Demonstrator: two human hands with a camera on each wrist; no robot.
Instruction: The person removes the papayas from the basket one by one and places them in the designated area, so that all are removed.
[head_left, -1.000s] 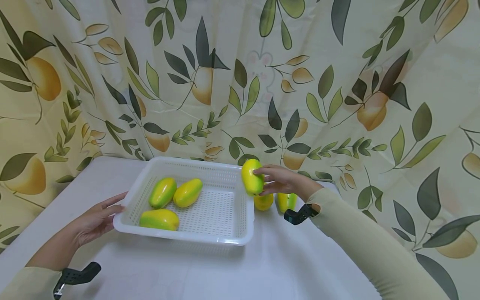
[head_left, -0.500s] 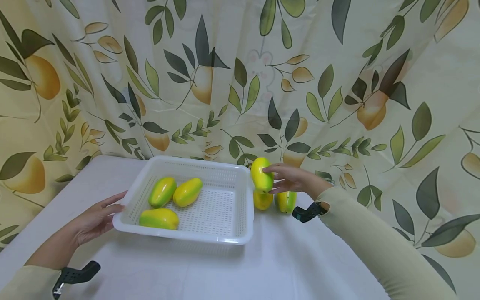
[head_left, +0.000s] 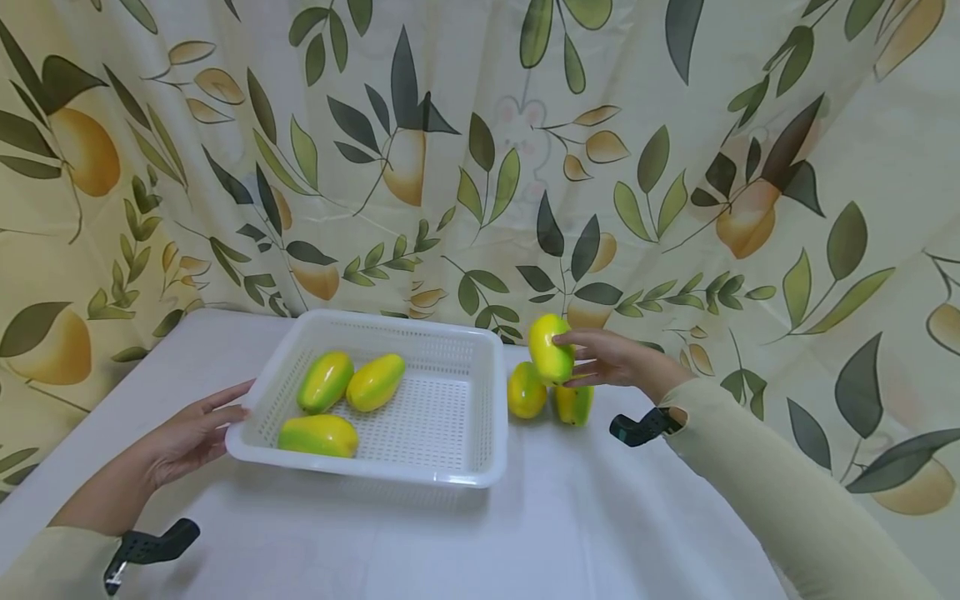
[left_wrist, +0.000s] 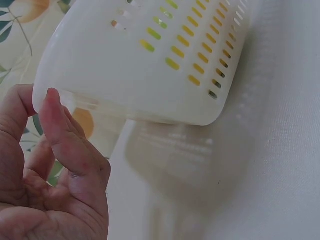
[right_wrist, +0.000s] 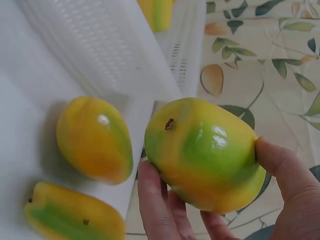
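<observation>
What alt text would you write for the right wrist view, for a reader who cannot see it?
A right hand holds a glossy yellow-green mango in front of a leaf-patterned cloth. Two more mangoes lie at picture left on a white surface, near a white perforated basket with another mango partly showing inside.

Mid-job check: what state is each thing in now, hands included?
White perforated plastic basket, upright, partly filled.
Three glossy yellow-green oval mangoes, lying inside the basket.
Raised yellow-green oval mango, held clear of the white table.
Two more yellow-green oval mangoes, resting on the table.
Left hand, holding the basket's left rim.
Right hand, gripping the raised mango.
Cream leaf-print curtain, hanging behind the table.
</observation>
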